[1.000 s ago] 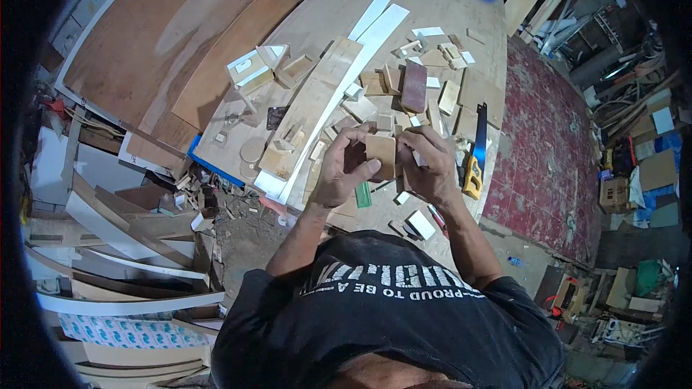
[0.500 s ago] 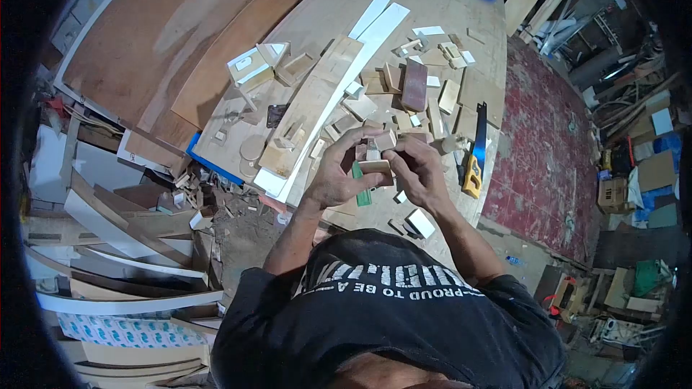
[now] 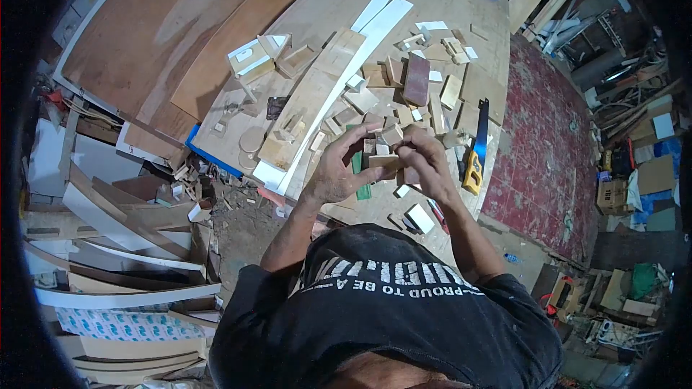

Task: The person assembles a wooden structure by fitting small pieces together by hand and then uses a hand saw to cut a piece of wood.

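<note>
Between my two hands is a small assembly of wooden pieces (image 3: 385, 162), with a pale block and a white-faced part showing on it. My left hand (image 3: 342, 169) curls round its left side, thumb along the near edge and fingers at the far edge. My right hand (image 3: 427, 164) is closed on the right side, its fingertips bent against the pieces. The fingers hide part of the assembly. A green strip (image 3: 362, 179) lies on the table just under my left hand. Near my right wrist is a white-topped block (image 3: 419, 219).
A handsaw with a yellow handle (image 3: 473, 173) lies on the right of the worktable (image 3: 317, 18). Wood offcuts and a dark red block (image 3: 416, 79) spread beyond my hands. A long white strip (image 3: 353, 72) and a plank (image 3: 306, 104) run along the left.
My right hand's fingers have shifted and bent more over the assembly, which has turned slightly. A red-and-grey item now shows beside my right wrist. The view has moved a little.
</note>
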`<control>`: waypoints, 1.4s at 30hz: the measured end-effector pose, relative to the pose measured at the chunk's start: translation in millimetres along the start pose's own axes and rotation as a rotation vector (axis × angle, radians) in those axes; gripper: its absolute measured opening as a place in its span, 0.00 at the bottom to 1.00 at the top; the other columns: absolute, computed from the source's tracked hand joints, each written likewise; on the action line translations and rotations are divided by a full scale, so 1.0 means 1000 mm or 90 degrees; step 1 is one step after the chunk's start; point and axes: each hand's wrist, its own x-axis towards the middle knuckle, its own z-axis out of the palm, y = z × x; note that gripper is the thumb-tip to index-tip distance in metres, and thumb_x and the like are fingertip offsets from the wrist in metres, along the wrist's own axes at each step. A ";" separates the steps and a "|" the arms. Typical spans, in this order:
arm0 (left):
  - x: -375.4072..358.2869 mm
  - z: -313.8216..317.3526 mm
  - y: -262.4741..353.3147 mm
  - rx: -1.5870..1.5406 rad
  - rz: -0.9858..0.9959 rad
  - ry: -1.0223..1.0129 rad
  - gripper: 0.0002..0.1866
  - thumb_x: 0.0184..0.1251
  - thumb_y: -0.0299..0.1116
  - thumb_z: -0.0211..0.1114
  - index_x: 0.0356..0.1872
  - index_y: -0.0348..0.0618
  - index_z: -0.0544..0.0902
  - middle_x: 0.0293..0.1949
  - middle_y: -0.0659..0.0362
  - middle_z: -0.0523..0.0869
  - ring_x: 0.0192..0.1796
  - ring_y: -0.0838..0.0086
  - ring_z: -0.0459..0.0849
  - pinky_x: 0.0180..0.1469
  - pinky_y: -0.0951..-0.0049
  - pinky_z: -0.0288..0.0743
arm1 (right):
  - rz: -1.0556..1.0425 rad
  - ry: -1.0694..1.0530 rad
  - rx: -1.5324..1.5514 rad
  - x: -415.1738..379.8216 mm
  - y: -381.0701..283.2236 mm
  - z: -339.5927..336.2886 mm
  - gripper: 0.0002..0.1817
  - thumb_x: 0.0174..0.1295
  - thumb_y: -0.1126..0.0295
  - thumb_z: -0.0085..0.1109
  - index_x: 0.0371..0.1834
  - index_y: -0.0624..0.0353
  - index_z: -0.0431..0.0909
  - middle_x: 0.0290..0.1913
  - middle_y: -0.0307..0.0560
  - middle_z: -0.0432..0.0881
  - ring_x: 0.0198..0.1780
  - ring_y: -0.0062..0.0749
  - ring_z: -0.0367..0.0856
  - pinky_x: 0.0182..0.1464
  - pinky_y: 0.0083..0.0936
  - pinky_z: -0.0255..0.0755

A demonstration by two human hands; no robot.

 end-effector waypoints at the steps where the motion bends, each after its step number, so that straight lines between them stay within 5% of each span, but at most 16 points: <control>1: 0.001 0.000 0.004 0.063 0.013 -0.018 0.39 0.54 0.28 0.76 0.68 0.36 0.68 0.61 0.50 0.77 0.64 0.70 0.75 0.68 0.68 0.69 | -0.074 -0.022 -0.057 0.003 0.001 -0.004 0.07 0.66 0.73 0.61 0.35 0.67 0.77 0.35 0.44 0.75 0.34 0.25 0.74 0.34 0.22 0.66; 6: 0.002 0.001 0.013 0.189 0.000 -0.058 0.39 0.53 0.27 0.76 0.67 0.35 0.70 0.60 0.50 0.78 0.62 0.69 0.78 0.67 0.69 0.70 | -0.164 0.087 -0.067 0.008 0.002 -0.002 0.08 0.61 0.73 0.66 0.33 0.66 0.77 0.37 0.47 0.78 0.35 0.27 0.76 0.34 0.23 0.67; 9: 0.002 0.001 0.013 0.231 0.002 -0.062 0.39 0.52 0.29 0.78 0.67 0.34 0.70 0.58 0.47 0.81 0.61 0.67 0.80 0.65 0.67 0.72 | -0.087 0.037 -0.036 0.010 -0.002 -0.010 0.07 0.58 0.74 0.69 0.33 0.65 0.81 0.37 0.49 0.82 0.36 0.29 0.79 0.37 0.23 0.72; 15: 0.000 0.003 0.017 0.250 0.005 -0.056 0.40 0.52 0.31 0.79 0.66 0.29 0.70 0.58 0.45 0.81 0.60 0.66 0.80 0.65 0.67 0.73 | -0.151 -0.060 -0.077 0.014 -0.010 -0.019 0.10 0.58 0.75 0.68 0.44 0.61 0.86 0.44 0.51 0.84 0.44 0.39 0.85 0.45 0.29 0.76; 22: -0.012 0.005 -0.003 0.202 -0.046 -0.014 0.38 0.50 0.32 0.79 0.63 0.31 0.74 0.55 0.45 0.83 0.58 0.66 0.82 0.62 0.69 0.75 | -0.167 -0.060 -0.035 0.007 0.005 -0.012 0.10 0.58 0.77 0.68 0.43 0.60 0.86 0.43 0.49 0.83 0.47 0.37 0.83 0.46 0.29 0.77; 28: -0.010 0.008 -0.003 0.143 -0.076 -0.039 0.41 0.54 0.30 0.77 0.68 0.31 0.67 0.56 0.48 0.82 0.58 0.69 0.81 0.63 0.70 0.74 | -0.128 -0.095 -0.107 0.004 0.008 -0.012 0.11 0.60 0.76 0.67 0.46 0.61 0.83 0.45 0.48 0.82 0.47 0.33 0.82 0.47 0.26 0.76; 31: -0.002 0.015 0.001 0.222 -0.027 0.031 0.36 0.54 0.30 0.75 0.65 0.36 0.68 0.54 0.49 0.82 0.55 0.70 0.82 0.58 0.69 0.76 | 0.095 0.012 0.259 0.002 0.017 -0.010 0.13 0.67 0.75 0.60 0.53 0.63 0.76 0.46 0.40 0.78 0.48 0.22 0.76 0.50 0.22 0.71; 35: 0.004 0.020 -0.011 0.345 0.028 0.170 0.33 0.51 0.31 0.75 0.58 0.37 0.70 0.45 0.48 0.83 0.46 0.60 0.86 0.50 0.64 0.79 | 0.111 0.107 0.115 -0.005 0.025 -0.009 0.14 0.66 0.68 0.62 0.50 0.64 0.76 0.44 0.41 0.79 0.46 0.22 0.77 0.49 0.22 0.70; 38: 0.007 0.030 -0.008 0.370 0.003 0.208 0.34 0.51 0.29 0.77 0.59 0.37 0.70 0.48 0.52 0.82 0.48 0.69 0.84 0.48 0.69 0.80 | 0.175 0.092 0.095 -0.009 0.015 0.003 0.20 0.59 0.65 0.69 0.50 0.64 0.75 0.43 0.44 0.81 0.45 0.26 0.79 0.49 0.25 0.73; 42: 0.011 0.044 -0.009 0.342 0.036 0.255 0.34 0.50 0.27 0.77 0.58 0.38 0.69 0.47 0.52 0.81 0.45 0.69 0.84 0.46 0.69 0.80 | 0.060 0.080 -0.067 -0.001 0.002 0.007 0.25 0.54 0.66 0.72 0.51 0.64 0.74 0.45 0.50 0.82 0.46 0.34 0.80 0.53 0.31 0.74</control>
